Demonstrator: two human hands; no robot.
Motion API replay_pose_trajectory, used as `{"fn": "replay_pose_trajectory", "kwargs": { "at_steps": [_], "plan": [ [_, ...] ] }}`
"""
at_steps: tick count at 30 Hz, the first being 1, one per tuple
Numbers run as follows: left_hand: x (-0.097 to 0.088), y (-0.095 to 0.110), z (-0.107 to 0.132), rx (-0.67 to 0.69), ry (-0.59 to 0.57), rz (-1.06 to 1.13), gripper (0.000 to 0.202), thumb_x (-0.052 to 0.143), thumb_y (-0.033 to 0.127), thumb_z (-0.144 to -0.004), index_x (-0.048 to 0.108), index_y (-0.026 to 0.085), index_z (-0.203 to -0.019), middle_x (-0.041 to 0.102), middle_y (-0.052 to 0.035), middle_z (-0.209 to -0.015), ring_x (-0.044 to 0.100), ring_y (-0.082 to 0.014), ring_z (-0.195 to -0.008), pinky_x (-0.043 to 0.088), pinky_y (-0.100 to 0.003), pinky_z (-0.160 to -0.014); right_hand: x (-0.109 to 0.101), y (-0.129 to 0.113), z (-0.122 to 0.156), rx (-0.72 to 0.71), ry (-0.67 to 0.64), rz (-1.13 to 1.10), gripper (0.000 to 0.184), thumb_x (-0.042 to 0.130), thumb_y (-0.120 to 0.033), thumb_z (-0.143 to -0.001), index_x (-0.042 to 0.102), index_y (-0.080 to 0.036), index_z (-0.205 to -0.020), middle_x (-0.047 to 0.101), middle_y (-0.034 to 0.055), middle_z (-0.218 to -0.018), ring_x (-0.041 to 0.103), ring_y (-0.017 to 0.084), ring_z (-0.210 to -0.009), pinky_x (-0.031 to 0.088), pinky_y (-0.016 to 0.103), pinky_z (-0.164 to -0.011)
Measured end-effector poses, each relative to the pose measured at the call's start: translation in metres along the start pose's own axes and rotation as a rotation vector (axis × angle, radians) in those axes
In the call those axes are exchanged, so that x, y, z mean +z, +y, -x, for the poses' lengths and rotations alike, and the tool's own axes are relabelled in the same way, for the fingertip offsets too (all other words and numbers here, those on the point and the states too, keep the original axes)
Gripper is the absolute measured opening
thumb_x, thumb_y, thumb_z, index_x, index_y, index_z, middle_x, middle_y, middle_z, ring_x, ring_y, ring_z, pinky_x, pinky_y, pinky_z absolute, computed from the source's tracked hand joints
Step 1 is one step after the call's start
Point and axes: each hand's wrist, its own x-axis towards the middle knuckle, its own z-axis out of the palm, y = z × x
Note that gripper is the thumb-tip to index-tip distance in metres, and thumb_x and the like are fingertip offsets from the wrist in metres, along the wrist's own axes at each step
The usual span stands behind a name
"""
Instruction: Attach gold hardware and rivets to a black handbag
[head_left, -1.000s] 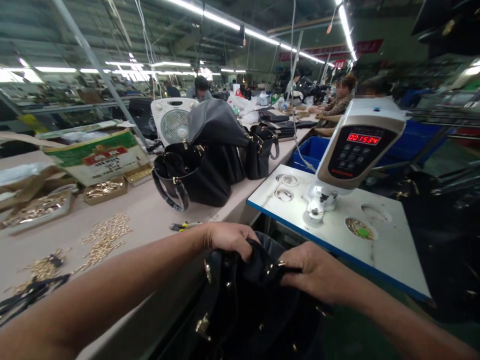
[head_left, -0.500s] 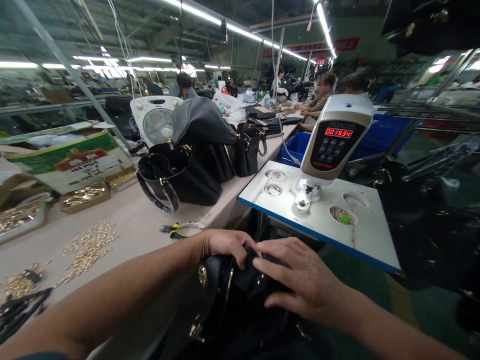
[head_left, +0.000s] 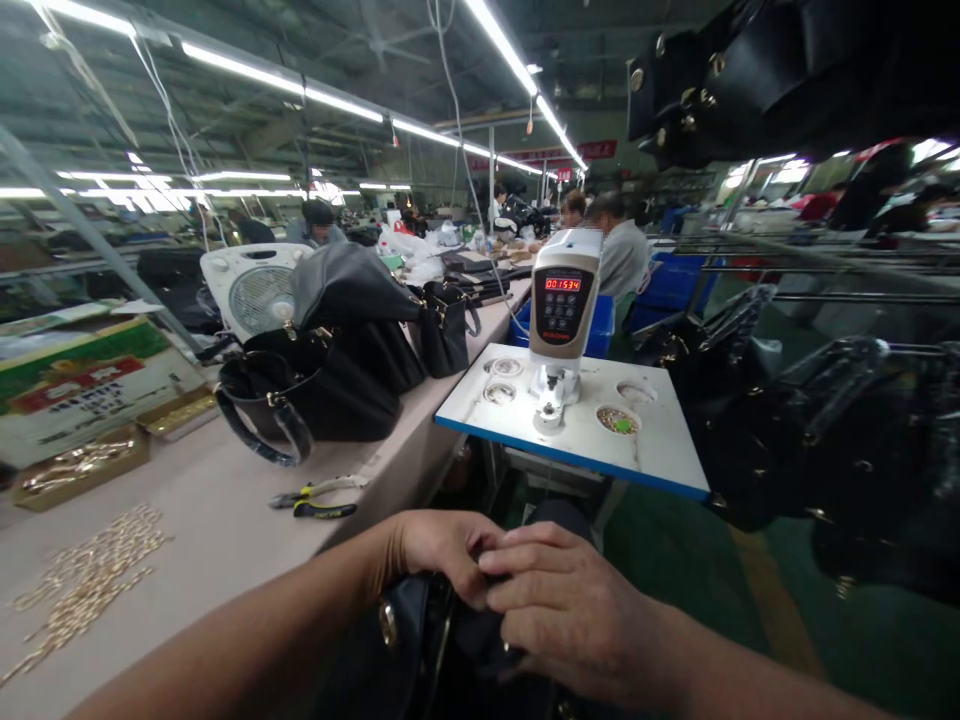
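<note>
A black handbag (head_left: 420, 650) with gold fittings lies in front of me at the bottom of the view, below the edge of the long table. My left hand (head_left: 439, 550) is closed on the bag's top edge, fingers curled over the dark material. My right hand (head_left: 559, 610) lies over the bag next to the left hand, fingers bent and pressing on it; their tips are partly hidden. Ahead stands a white press machine (head_left: 561, 305) with a red digit display on a white blue-edged plate (head_left: 667, 460).
The long table (head_left: 225, 520) carries pliers (head_left: 315, 498), loose gold fittings (head_left: 86, 580), boxes of fittings (head_left: 79, 465), several black bags (head_left: 330, 375) and a fan (head_left: 251, 290). More black bags (head_left: 847, 440) hang on a rack at right. Other people sit further down the line.
My view has swung right and pulled back from the machine. My right hand has slid left over the bag until it meets the left hand, which keeps its hold.
</note>
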Motion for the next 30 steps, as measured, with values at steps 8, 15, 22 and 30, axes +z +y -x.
{"fn": "replay_pose_trajectory", "kwargs": {
  "at_steps": [8, 15, 22, 30],
  "plan": [
    [0.03, 0.13, 0.018, 0.1, 0.407, -1.053, 0.063, 0.093, 0.046, -0.062, 0.07, 0.022, -0.116, 0.071, -0.0039, -0.109, 0.066, -0.0261, -0.099, 0.055, -0.037, -0.087, -0.043, 0.024, 0.009, 0.105, 0.061, 0.058, 0.021, 0.077, -0.035, -0.094, 0.065, -0.018, -0.095, 0.077, 0.0014, -0.093, 0.073, 0.016, -0.103, 0.04, 0.033, -0.12],
    [0.087, 0.126, 0.016, 0.36, 0.664, -1.441, 0.066, 0.082, 0.027, -0.078, 0.061, 0.028, -0.141, 0.064, -0.0062, -0.145, 0.049, -0.0327, -0.143, 0.04, -0.049, -0.123, -0.091, 0.056, 0.022, 0.473, 0.167, 0.0, 0.029, 0.093, -0.041, -0.074, 0.073, -0.021, -0.082, 0.074, -0.0021, -0.076, 0.069, 0.016, -0.074, 0.05, 0.027, -0.072],
    [0.026, 0.068, -0.036, 0.53, 0.63, -1.078, 0.068, 0.078, 0.054, -0.085, 0.059, 0.035, -0.147, 0.054, -0.0077, -0.156, 0.03, -0.0367, -0.156, 0.031, -0.058, -0.127, -0.091, 0.077, 0.022, 0.746, 0.114, -0.075, 0.027, 0.098, -0.031, -0.063, 0.079, -0.021, -0.079, 0.077, -0.0005, -0.075, 0.07, 0.017, -0.07, 0.047, 0.025, -0.065],
    [0.001, -0.003, -0.081, 0.572, 0.555, -0.511, 0.055, 0.081, 0.056, -0.083, 0.074, 0.029, -0.13, 0.057, -0.008, -0.154, 0.036, -0.0351, -0.154, 0.027, -0.049, -0.129, -0.035, 0.099, 0.052, 0.776, -0.083, -0.123, 0.018, 0.091, -0.024, -0.073, 0.075, -0.021, -0.08, 0.075, -0.0021, -0.079, 0.069, 0.016, -0.078, 0.046, 0.029, -0.08]
  ]
}}
